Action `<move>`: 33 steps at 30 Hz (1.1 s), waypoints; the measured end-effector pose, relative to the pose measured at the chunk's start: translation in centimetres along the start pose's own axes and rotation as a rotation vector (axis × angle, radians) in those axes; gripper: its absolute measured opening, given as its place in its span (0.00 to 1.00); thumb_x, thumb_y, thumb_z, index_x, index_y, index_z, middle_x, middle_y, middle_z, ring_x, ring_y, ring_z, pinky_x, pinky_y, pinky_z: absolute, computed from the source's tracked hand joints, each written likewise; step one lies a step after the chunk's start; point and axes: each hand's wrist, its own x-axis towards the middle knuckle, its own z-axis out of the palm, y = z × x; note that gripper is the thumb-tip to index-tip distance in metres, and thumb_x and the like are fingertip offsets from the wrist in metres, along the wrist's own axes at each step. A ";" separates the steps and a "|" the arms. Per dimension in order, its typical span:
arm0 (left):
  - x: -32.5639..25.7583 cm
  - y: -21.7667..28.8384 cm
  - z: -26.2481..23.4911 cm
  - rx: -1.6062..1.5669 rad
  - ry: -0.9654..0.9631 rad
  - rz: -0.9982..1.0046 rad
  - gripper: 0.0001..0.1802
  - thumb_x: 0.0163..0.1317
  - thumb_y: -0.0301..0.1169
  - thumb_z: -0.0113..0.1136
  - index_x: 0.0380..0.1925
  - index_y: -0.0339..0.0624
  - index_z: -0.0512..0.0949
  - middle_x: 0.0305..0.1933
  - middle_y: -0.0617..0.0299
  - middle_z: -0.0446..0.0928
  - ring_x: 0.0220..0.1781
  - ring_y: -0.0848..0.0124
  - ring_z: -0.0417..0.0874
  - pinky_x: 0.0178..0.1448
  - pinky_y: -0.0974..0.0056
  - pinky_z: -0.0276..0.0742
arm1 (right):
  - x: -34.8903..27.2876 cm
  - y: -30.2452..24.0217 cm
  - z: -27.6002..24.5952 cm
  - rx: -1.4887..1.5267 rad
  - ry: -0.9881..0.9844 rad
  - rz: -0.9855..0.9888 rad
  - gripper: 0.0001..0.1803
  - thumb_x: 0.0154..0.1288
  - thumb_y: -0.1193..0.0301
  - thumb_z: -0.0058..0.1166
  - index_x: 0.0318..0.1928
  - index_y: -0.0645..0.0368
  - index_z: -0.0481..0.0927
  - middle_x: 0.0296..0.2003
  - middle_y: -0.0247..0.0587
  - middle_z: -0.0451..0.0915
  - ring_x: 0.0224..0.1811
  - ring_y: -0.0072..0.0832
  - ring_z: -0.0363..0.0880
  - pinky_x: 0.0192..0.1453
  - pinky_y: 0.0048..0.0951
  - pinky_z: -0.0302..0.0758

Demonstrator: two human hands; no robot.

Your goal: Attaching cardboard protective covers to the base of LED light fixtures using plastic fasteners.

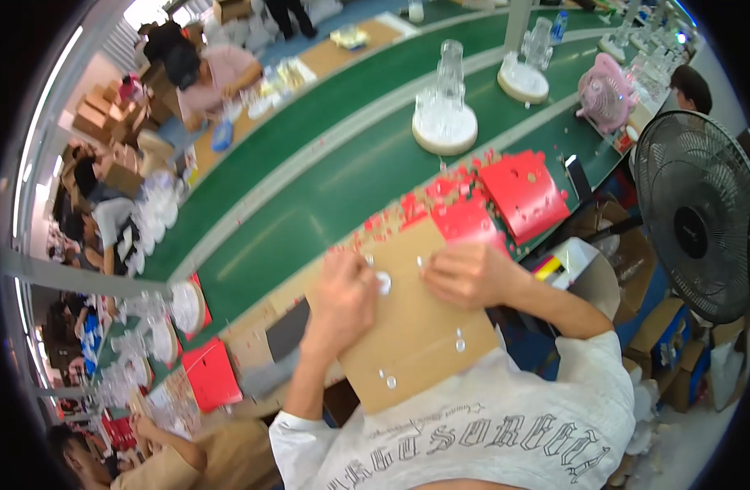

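A flat brown board (420,327) lies against my white shirt and over the near edge of the green work line. Small clear or whitish round pieces sit on it, one (384,282) beside my left hand and another (460,345) toward the lower right. My left hand (342,298) is closed, fingers bunched over the board's upper left; what they hold is hidden. Closed in a pinch, my right hand (469,276) rests at the upper right, next to a small whitish bit (420,262). Whether it grips that bit is unclear.
Red sheets (523,196) and red scraps (407,208) lie beyond the board, near a phone (578,177). Clear bottle-shaped pieces on round white bases (445,131) stand on the green belt (309,220). A black fan (693,216) stands right; co-workers sit left.
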 end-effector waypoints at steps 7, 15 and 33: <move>-4.3 -0.8 0.8 -0.251 0.291 -0.200 0.07 0.50 0.15 0.64 0.25 0.30 0.73 0.48 0.47 0.74 0.59 0.47 0.77 0.61 0.47 0.73 | 2.6 0.2 0.4 0.090 -0.084 0.148 0.10 0.53 0.67 0.73 0.33 0.56 0.87 0.34 0.34 0.85 0.37 0.28 0.86 0.38 0.29 0.82; -5.7 -0.1 2.2 -0.342 0.570 -0.432 0.07 0.66 0.23 0.52 0.35 0.29 0.79 0.58 0.46 0.75 0.65 0.50 0.76 0.66 0.48 0.72 | 5.5 -1.5 4.7 0.561 -0.031 0.163 0.08 0.60 0.74 0.63 0.41 0.54 0.89 0.35 0.35 0.84 0.38 0.34 0.85 0.39 0.36 0.81; -5.5 2.0 2.3 -1.269 0.578 -0.734 0.49 0.55 0.15 0.56 0.79 0.44 0.55 0.68 0.53 0.71 0.63 0.67 0.79 0.66 0.61 0.76 | 5.8 -3.3 3.1 0.105 -0.222 -0.037 0.17 0.58 0.71 0.58 0.49 0.60 0.84 0.37 0.38 0.76 0.41 0.31 0.84 0.32 0.32 0.81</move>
